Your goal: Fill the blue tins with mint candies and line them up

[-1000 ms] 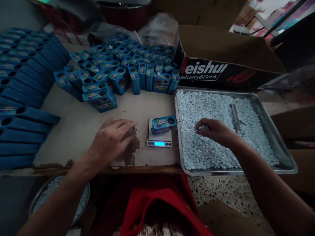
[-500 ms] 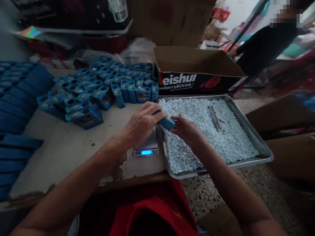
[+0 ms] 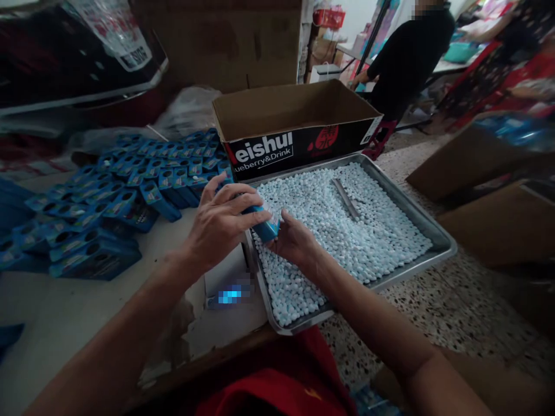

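My left hand [image 3: 219, 222] grips a small blue tin [image 3: 265, 228] from above, over the left edge of a metal tray [image 3: 433, 231]. My right hand [image 3: 295, 241] meets the tin from the right, fingers pinched at its end; what they hold is hidden. The tray is full of small pale blue candies [image 3: 338, 225], and a metal strip [image 3: 346, 197] lies on them. Below my left wrist sits a small digital scale [image 3: 225, 280] with a blue lit display, nothing on its pan.
Many open blue tins [image 3: 130, 185] stand packed at the left and back of the table. An open cardboard box [image 3: 295, 124] stands behind the tray. A person in black [image 3: 407, 58] stands at the far right. More cardboard boxes [image 3: 498, 214] lie on the floor at right.
My left hand lifted the tin off the scale and carried it over the tray edge. My right hand left the candies and came up to the tin. The view swung right.
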Motion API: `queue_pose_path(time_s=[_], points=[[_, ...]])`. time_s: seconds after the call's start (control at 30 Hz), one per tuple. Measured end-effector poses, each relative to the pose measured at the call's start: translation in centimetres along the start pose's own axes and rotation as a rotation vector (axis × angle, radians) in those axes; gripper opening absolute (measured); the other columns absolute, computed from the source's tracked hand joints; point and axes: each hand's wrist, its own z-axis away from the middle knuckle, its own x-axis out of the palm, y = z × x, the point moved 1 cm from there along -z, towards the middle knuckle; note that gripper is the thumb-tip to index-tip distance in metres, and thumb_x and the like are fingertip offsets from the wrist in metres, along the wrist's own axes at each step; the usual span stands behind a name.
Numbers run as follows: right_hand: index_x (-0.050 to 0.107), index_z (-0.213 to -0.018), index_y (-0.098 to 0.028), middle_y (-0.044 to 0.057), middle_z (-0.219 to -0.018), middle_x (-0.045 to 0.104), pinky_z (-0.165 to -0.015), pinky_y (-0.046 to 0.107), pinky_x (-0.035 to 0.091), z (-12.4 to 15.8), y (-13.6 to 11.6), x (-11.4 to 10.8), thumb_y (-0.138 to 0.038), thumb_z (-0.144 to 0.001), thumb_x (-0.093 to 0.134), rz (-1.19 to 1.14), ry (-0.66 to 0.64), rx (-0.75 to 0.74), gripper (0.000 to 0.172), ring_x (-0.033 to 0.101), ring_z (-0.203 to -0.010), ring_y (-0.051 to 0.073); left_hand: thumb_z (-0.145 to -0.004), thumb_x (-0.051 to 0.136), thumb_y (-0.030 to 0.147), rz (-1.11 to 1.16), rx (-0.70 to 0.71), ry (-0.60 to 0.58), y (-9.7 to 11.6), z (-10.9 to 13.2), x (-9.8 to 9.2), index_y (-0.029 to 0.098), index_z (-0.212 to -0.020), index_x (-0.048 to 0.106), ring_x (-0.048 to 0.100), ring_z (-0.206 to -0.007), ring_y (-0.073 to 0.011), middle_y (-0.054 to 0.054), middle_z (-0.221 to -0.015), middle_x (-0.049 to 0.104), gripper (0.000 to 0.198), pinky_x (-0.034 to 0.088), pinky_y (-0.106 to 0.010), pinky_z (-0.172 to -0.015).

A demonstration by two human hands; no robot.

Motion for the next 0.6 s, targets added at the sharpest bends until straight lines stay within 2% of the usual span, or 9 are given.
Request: queue_pose_path(time_s=[0.13, 0.27, 0.4, 0.47, 0.6], points=[[0.063, -0.101, -0.018, 0.003, -0.075, 0.063, -0.057, 0.026, 0.054, 0.0, -0.2, 0.0, -0.049, -0.115, 0.036, 0.019, 0.081, -0.026, 0.043, 0.059, -0.065, 0.016, -0.099, 0.065, 0.009, 0.000, -0.016, 0.056, 0.6, 0.2, -1.0, 0.034, -0.111, 0.079, 0.068, -0.123, -0.0235, 0.002, -0.121, 0.078, 0.031, 0.037, -0.057, -0.126], [0.065, -0.105, -0.018, 0.003, -0.076, 0.063, -0.061, 0.028, 0.057, 0.4, -0.1, 0.3, -0.051, -0.115, 0.034, 0.035, 0.014, -0.026, 0.047, 0.060, -0.067, 0.017, -0.095, 0.072, 0.011, -0.026, -0.002, 0.171, 0.9, -0.4, -2.2, 0.039, -0.113, 0.079, 0.068, -0.123, -0.0229, 0.004, -0.122, 0.078, 0.034, 0.043, -0.051, -0.120], [0.065, -0.107, -0.016, 0.003, -0.082, 0.068, -0.059, 0.026, 0.057, 0.9, -0.1, 0.8, -0.046, -0.117, 0.029, -0.060, 0.011, -0.041, 0.048, 0.062, -0.067, 0.016, -0.100, 0.066, 0.012, -0.042, 0.123, 0.032, 0.9, -0.7, -1.3, 0.035, -0.114, 0.079, 0.068, -0.123, -0.0223, 0.004, -0.122, 0.079, 0.030, 0.038, -0.053, -0.125], [0.065, -0.109, -0.015, 0.003, -0.083, 0.069, -0.058, 0.025, 0.056, 0.8, -0.1, 0.9, -0.042, -0.117, 0.031, -0.081, 0.006, -0.041, 0.045, 0.062, -0.065, 0.015, -0.099, 0.067, 0.012, -0.055, 0.084, 0.026, 0.9, -0.5, -0.9, 0.036, -0.113, 0.080, 0.068, -0.124, -0.0238, 0.003, -0.122, 0.079, 0.030, 0.036, -0.055, -0.126], [0.064, -0.108, -0.016, 0.003, -0.079, 0.065, -0.053, 0.024, 0.055, 0.4, 0.2, 0.5, -0.043, -0.116, 0.034, -0.043, 0.032, -0.015, 0.041, 0.060, -0.061, 0.015, -0.096, 0.071, 0.013, -0.097, -0.025, 0.089, 1.3, 0.3, -1.1, 0.037, -0.106, 0.083, 0.068, -0.123, -0.0269, 0.003, -0.118, 0.080, 0.028, 0.035, -0.057, -0.123]])
